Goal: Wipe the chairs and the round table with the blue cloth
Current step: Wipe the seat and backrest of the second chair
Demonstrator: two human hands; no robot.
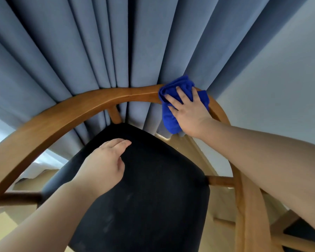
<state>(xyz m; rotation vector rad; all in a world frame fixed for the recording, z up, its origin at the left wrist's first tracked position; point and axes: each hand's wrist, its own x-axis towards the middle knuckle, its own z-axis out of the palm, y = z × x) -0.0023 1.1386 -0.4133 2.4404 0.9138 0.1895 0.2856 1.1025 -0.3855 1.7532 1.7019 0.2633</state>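
Observation:
A wooden chair with a curved backrest rail [91,104] and a black seat cushion [153,188] fills the view below me. The bright blue cloth [173,91] is bunched over the rail at its upper right. My right hand [187,113] presses the cloth onto the rail, fingers spread and fairly straight on top of it. My left hand [105,164] hovers over or rests on the back part of the black seat, fingers together and relaxed, holding nothing. The round table is out of view.
Grey-blue curtains [98,42] hang right behind the chair's back. A pale wall [280,79] stands to the right. Light wooden floor [0,230] shows at the lower left, and part of a second wooden frame [287,237] sits at the lower right.

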